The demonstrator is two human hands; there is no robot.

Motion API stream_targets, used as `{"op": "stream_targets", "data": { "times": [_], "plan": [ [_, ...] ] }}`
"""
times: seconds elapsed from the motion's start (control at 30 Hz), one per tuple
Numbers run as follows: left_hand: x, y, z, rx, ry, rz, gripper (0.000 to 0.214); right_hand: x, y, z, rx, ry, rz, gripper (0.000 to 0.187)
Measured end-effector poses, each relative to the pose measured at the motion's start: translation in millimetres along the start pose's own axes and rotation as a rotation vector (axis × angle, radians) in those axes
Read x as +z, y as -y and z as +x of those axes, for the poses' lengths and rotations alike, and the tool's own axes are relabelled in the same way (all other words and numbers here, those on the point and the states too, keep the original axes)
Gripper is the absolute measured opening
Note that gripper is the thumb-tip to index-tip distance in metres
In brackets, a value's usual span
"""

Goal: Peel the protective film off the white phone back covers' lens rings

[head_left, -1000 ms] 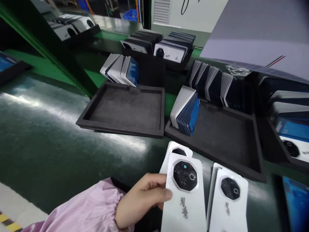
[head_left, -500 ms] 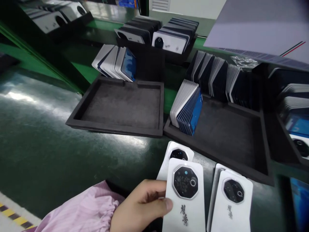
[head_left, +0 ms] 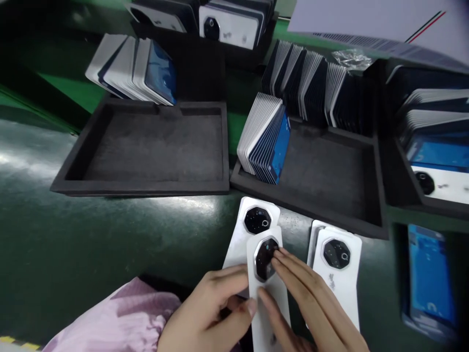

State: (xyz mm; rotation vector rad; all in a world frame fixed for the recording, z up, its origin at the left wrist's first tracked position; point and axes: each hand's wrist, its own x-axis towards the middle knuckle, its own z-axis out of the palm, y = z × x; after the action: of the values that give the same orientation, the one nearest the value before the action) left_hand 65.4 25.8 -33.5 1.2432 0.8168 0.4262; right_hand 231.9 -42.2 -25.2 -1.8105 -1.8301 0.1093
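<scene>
A white phone back cover (head_left: 258, 308) with a black octagonal camera window is tilted up in front of me. My left hand (head_left: 214, 305) pinches its left edge between thumb and fingers. My right hand (head_left: 311, 298) is on its face, fingertips at the right side of the camera window and thumb just below it. Behind it, another white back cover (head_left: 236, 239) lies on the table, partly hidden. To the right, a small stack of white back covers (head_left: 344, 288) lies partly under my right hand.
Two black trays (head_left: 146, 187) (head_left: 351, 215) stand ahead, with rows of upright covers (head_left: 262, 137) in and behind the right one. More covers (head_left: 132, 68) lean behind the left tray. A blue-filmed panel (head_left: 430, 274) lies at the right. Another loaded tray (head_left: 443, 203) is at the right edge.
My right hand has come into view and onto the back cover. The cover has turned and now faces more to the right. The whole view has shifted down and right.
</scene>
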Motion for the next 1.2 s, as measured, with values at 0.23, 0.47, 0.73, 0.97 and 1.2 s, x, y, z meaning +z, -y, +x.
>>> {"op": "stream_targets", "data": {
  "times": [0.23, 0.47, 0.73, 0.97, 1.2],
  "plan": [
    [0.5, -13, 3, -0.051, 0.067, 0.153, 0.042, 9, -10, -5, -0.131, -0.014, -0.040, 0.023],
    [0.5, -14, 3, -0.093, 0.092, 0.220, 0.040, 7, -4, -4, -0.127, 0.038, -0.060, 0.023],
    [2.2, -14, -1, -0.084, 0.083, 0.221, 0.038, 9, 6, -6, -0.075, 0.003, -0.102, 0.017],
    [0.3, -14, -2, -0.060, 0.076, 0.186, 0.041, 22, 8, -8, -0.073, -0.100, -0.065, 0.017],
    [2.6, -15, -2, -0.044, 0.088, 0.177, 0.028, 17, 2, -5, -0.100, -0.102, -0.008, 0.016]
  ]
}}
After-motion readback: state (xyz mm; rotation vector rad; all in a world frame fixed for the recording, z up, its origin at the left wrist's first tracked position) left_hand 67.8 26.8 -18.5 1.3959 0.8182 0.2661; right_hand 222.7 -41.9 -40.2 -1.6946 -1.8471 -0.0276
